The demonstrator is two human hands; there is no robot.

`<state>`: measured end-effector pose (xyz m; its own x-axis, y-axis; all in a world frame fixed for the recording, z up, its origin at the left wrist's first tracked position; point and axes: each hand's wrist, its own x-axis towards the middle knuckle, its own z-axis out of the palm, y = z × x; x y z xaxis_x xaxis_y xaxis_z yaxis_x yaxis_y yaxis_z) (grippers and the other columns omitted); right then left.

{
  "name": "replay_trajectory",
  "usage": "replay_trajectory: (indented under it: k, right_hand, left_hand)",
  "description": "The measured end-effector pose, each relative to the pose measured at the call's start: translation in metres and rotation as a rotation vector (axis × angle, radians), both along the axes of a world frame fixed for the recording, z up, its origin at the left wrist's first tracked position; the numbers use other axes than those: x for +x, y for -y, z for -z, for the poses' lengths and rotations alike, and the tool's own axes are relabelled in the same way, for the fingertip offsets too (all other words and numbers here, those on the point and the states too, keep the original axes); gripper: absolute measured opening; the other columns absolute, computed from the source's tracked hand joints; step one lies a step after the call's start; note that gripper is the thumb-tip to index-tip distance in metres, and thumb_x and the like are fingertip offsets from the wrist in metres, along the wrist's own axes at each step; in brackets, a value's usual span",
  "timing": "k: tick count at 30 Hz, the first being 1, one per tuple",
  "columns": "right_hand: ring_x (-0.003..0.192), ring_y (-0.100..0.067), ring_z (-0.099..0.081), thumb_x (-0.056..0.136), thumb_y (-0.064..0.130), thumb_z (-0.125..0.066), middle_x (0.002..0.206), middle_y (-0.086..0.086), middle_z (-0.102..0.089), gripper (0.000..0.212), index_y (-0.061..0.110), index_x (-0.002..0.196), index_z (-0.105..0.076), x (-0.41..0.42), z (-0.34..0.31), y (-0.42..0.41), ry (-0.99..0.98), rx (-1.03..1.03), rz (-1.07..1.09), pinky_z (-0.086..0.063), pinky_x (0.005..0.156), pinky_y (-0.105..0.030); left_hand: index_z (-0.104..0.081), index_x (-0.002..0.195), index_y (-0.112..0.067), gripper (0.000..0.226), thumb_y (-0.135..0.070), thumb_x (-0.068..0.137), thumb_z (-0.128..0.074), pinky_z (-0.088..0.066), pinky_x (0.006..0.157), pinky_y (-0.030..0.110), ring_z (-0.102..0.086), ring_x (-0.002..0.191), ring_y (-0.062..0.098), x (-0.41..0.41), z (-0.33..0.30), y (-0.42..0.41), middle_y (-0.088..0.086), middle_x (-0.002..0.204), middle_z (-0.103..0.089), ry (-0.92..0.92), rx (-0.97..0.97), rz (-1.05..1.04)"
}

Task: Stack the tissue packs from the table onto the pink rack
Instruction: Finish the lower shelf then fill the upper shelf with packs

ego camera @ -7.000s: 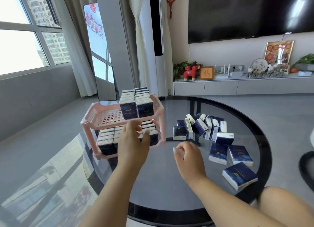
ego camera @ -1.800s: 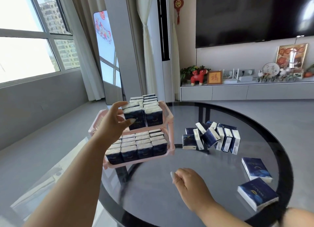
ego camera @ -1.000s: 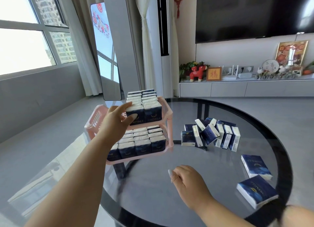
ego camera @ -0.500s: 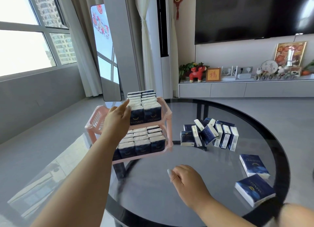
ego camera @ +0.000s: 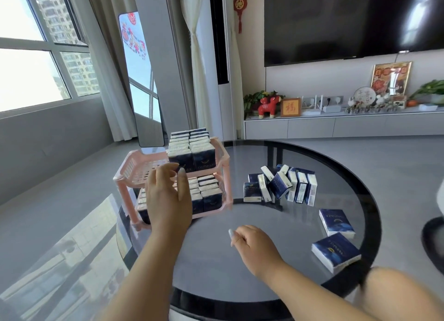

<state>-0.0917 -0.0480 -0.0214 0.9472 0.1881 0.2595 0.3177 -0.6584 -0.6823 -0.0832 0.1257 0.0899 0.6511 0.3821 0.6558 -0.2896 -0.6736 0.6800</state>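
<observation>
Round glass table (ego camera: pixel 276 268) with a black rim, and on its left side the pink rack (ego camera: pixel 134 167) — two tiers. Top tier: packs (ego camera: pixel 192 150) in two upright rows on the right half, the left half bare lattice. Lower tier: more packs (ego camera: pixel 209 195) standing side by side. Right of the rack, a cluster (ego camera: pixel 281 186) of loose packs, some upright, some leaning on one another. Nearer the table's right edge, two flat packs (ego camera: pixel 336 222) just beside each other. Left hand (ego camera: pixel 168 198) is raised in front of the rack, fingers loosely curved, holding nothing — fingertips just by the front packs of the top tier, contact I cannot tell. Right hand (ego camera: pixel 254 246) is low over the glass, fingers curled in, nothing visible in it.
</observation>
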Motion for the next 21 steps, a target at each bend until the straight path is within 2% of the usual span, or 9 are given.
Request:
replay_trajectory:
  k: [2,4,7,10,13,16,18,21]
  right_hand:
    - [0.077,-0.01,-0.049,0.096,0.042,-0.042,0.079,0.004,-0.053,0.038,0.013,0.073,-0.052,-0.004,-0.009,0.004,-0.029,0.013,0.022,-0.041,0.067,-0.024]
    - [0.081,-0.009,-0.049,0.093,0.041,-0.048,0.084,0.008,-0.052,0.029,0.018,0.076,-0.054,-0.008,-0.018,0.014,0.037,0.014,0.101,-0.04,0.068,-0.021]
    - [0.088,-0.014,-0.049,0.087,0.033,-0.06,0.091,0.005,-0.056,0.017,0.016,0.086,-0.058,-0.012,-0.031,0.043,0.259,-0.022,0.339,-0.04,0.076,-0.026]
    - [0.092,-0.025,-0.053,0.077,0.027,-0.071,0.094,-0.004,-0.06,0.026,0.011,0.095,-0.06,-0.016,-0.033,0.083,0.417,-0.116,0.655,-0.042,0.079,-0.037]
    - [0.101,-0.036,-0.052,0.072,0.033,-0.073,0.107,-0.015,-0.059,0.05,0.007,0.111,-0.057,-0.018,-0.021,0.118,0.265,-0.182,0.878,-0.042,0.086,-0.043]
    - [0.125,-0.036,-0.038,0.077,0.05,-0.061,0.136,-0.018,-0.043,0.072,0.014,0.136,-0.041,-0.016,-0.008,0.139,-0.073,-0.213,0.914,-0.034,0.103,-0.044]
    - [0.126,-0.031,-0.037,0.083,0.057,-0.048,0.136,-0.012,-0.043,0.069,0.021,0.14,-0.035,-0.012,-0.004,0.142,-0.211,-0.268,0.831,-0.033,0.103,-0.039]
    - [0.123,-0.026,-0.043,0.088,0.059,-0.039,0.133,-0.005,-0.048,0.061,0.026,0.14,-0.037,-0.008,-0.001,0.125,-0.192,-0.338,0.686,-0.036,0.101,-0.037]
  left_hand:
    - [-0.06,0.108,-0.015,0.018,-0.026,0.097,-0.05,-0.043,0.079,0.035,-0.055,0.092,0.024,-0.007,0.014,0.01,-0.003,0.102,-0.052,-0.041,0.011,0.045]
    - [-0.06,0.106,-0.014,0.017,-0.025,0.097,-0.051,-0.041,0.076,0.033,-0.052,0.086,0.019,-0.014,0.028,0.02,-0.001,0.1,-0.053,-0.107,0.022,0.089]
    - [-0.06,0.107,-0.014,0.019,-0.026,0.097,-0.05,-0.033,0.071,0.026,-0.049,0.086,0.014,-0.025,0.051,0.032,-0.002,0.101,-0.053,-0.216,0.066,0.148]
    - [-0.059,0.109,-0.017,0.019,-0.028,0.097,-0.049,-0.034,0.066,0.016,-0.049,0.084,0.002,-0.033,0.072,0.041,-0.004,0.101,-0.054,-0.291,0.068,0.214]
    - [-0.058,0.11,-0.019,0.019,-0.03,0.098,-0.048,-0.032,0.065,0.012,-0.048,0.084,-0.003,-0.038,0.087,0.047,-0.004,0.103,-0.054,-0.369,0.077,0.249]
    - [-0.057,0.111,-0.02,0.019,-0.03,0.098,-0.048,-0.034,0.066,0.014,-0.05,0.086,-0.002,-0.04,0.096,0.051,-0.004,0.104,-0.055,-0.417,0.069,0.279]
    - [-0.055,0.113,-0.022,0.019,-0.032,0.098,-0.047,-0.036,0.067,0.016,-0.051,0.088,-0.001,-0.041,0.102,0.052,-0.007,0.105,-0.055,-0.458,0.056,0.3]
    - [-0.055,0.114,-0.023,0.021,-0.034,0.098,-0.047,-0.038,0.067,0.019,-0.054,0.086,0.004,-0.04,0.111,0.052,-0.004,0.104,-0.058,-0.5,0.063,0.318]
